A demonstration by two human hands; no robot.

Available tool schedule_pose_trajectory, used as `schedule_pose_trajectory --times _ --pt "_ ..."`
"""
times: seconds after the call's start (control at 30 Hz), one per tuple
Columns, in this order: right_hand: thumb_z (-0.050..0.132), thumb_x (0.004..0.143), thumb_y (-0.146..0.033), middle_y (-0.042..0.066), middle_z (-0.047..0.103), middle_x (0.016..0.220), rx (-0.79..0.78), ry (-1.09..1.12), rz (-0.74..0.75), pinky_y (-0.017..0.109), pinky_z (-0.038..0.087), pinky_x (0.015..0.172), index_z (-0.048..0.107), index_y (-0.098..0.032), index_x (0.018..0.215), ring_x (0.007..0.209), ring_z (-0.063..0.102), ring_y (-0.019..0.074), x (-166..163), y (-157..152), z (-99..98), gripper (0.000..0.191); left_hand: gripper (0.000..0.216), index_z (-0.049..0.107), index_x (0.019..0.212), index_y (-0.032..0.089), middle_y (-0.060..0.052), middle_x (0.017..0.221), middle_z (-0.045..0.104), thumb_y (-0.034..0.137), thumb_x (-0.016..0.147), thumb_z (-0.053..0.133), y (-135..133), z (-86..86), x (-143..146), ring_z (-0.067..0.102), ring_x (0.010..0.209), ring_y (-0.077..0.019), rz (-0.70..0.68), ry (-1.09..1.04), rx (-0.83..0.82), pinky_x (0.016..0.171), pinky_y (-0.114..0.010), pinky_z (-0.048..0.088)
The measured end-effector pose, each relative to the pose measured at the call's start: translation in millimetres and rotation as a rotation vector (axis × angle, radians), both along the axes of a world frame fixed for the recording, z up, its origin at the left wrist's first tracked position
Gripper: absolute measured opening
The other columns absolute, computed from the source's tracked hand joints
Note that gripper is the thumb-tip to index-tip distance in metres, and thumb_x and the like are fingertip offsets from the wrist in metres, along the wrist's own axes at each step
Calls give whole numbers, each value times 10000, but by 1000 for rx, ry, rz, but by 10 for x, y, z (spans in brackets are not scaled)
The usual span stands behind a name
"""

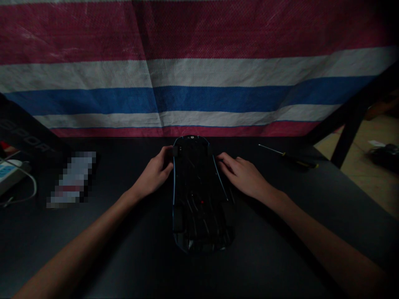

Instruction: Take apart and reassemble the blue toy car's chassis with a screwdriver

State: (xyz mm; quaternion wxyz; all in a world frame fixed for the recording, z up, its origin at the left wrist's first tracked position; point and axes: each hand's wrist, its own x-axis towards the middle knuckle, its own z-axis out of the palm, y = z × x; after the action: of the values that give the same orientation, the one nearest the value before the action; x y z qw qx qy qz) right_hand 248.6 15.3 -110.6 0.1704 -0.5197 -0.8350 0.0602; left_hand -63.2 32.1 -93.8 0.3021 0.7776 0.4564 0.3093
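A toy car lies upside down on the black table, its dark underside facing up and its blue body edge showing along the sides. My left hand grips its left edge beside the far wheel, with some fingertips hidden behind the car. Against the opposite edge, the curled fingers of my right hand hold the car from the right. A small red spot shows on the underside. The picture is dark, so fine detail there is hard to make out.
On the right of the table lies a screwdriver with a black and yellow handle. A blurred-out flat object lies at left, near a white power strip with a cable. Behind hangs a striped sheet; a dark frame leg stands at right.
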Motion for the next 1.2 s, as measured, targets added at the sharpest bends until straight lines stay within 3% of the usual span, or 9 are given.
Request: schedule_pose_trajectory --times 0.47,0.7,0.87,1.07,1.2 --pt "317 1097 -347 56 748 907 -24 -39 -28 349 471 740 586 -228 1240 798 698 232 -38 -25 61 327 440 465 1446 172 -132 1394 650 271 1019 499 7 4 -5 670 1205 -265 -5 17 -12 1075 -449 514" --pt "382 1084 -330 46 745 954 -53 -6 -2 411 476 918 561 -229 1218 807 706 207 -66 -85 106 246 446 468 1451 170 -134 1388 647 274 1018 496 -26 28 25 661 1205 -268 1 2 -18 1095 -462 504" --pt "549 1006 -340 -24 624 722 -71 52 15 394 477 803 566 -232 1197 665 616 187 -34 -124 84 221 510 429 1502 172 -137 1364 636 286 1012 508 -60 64 37 630 1234 -278 37 -3 -47 1117 -478 484" --pt "563 981 -242 -73 547 694 -123 165 7 437 488 891 590 -257 1172 602 571 134 -43 -122 68 193 490 396 1552 240 -105 1397 593 368 1080 410 -116 136 23 615 1227 -250 167 -114 -96 1157 -478 436" --pt "551 973 -218 -80 511 671 -148 182 6 392 502 793 602 -257 1154 593 574 145 -67 -93 83 192 528 347 1587 274 -95 1484 549 457 1094 399 -145 170 10 560 1323 -265 175 -190 -184 1207 -502 381"
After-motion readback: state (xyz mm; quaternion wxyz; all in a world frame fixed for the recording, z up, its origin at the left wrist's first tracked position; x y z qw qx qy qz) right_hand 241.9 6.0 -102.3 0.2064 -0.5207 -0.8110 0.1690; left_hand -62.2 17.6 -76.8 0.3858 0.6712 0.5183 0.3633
